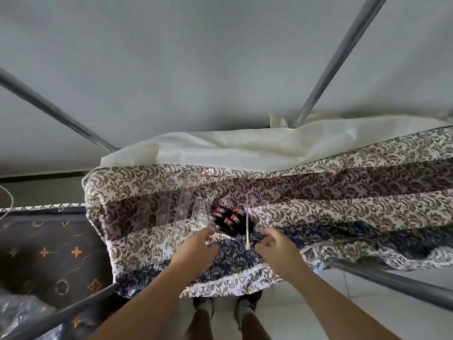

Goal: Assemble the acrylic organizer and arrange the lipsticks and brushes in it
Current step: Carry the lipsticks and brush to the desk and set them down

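Clear acrylic organizer pieces point(199, 213) lie on the patterned bedspread point(318, 200), hard to tell apart from the print. To their right sits a dark bundle of lipsticks point(226, 218) with pink-red ends, some brush handles mixed in. A thin white-handled brush point(247, 231) lies across them, its pale tip toward me. My left hand point(201, 244) hovers just below the acrylic pieces, fingers loosely apart, holding nothing. My right hand point(272, 244) is curled beside the brush tip; whether it touches the brush is unclear.
A cream sheet point(245, 148) covers the far side of the bed. Grey metal poles point(338, 60) frame the bed, one bar point(392, 283) runs along its near right edge. A dark mat point(44, 253) lies at left. My feet point(225, 305) stand on pale tiles.
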Demonstrator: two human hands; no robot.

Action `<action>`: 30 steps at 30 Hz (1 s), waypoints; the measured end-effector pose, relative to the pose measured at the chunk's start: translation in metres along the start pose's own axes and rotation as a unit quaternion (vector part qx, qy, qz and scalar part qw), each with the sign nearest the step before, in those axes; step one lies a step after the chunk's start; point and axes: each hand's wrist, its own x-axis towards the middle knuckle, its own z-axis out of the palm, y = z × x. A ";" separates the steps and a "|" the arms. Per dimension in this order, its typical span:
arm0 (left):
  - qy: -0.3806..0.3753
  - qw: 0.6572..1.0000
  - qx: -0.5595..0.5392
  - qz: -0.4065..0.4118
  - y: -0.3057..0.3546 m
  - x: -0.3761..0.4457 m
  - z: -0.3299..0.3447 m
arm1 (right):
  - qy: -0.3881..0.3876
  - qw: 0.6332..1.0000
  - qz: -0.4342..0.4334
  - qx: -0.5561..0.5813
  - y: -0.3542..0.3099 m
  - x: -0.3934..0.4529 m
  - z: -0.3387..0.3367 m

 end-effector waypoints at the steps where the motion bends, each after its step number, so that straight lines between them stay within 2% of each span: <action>1: 0.017 0.998 0.044 0.036 0.001 0.016 0.003 | 0.018 1.000 -0.019 -0.018 0.000 0.017 0.006; 3: 0.049 0.979 0.174 0.098 -0.002 0.053 0.012 | 0.053 0.995 -0.048 -0.070 0.000 0.049 0.018; 5: 0.062 0.951 0.259 0.157 -0.003 0.084 0.014 | 0.079 0.989 -0.067 -0.104 -0.001 0.075 0.030; 11: 0.059 0.881 0.386 0.267 -0.013 0.140 0.024 | 0.165 0.957 -0.107 -0.215 0.005 0.121 0.060; 14: 0.059 0.861 0.419 0.283 -0.009 0.153 0.023 | 0.164 0.943 -0.106 -0.268 0.010 0.133 0.069; 20: 0.010 0.842 0.474 0.256 -0.002 0.160 0.032 | 0.145 0.932 -0.137 -0.301 0.019 0.147 0.079; 22: 0.021 0.844 0.473 0.254 -0.006 0.161 0.037 | 0.146 0.934 -0.136 -0.297 0.021 0.148 0.078; 26: 0.046 0.862 0.444 0.242 -0.007 0.166 0.041 | 0.129 0.956 -0.117 -0.235 0.023 0.148 0.073; 30: -0.003 0.901 0.372 0.222 -0.001 0.170 0.033 | 0.126 0.983 -0.104 -0.089 0.030 0.142 0.057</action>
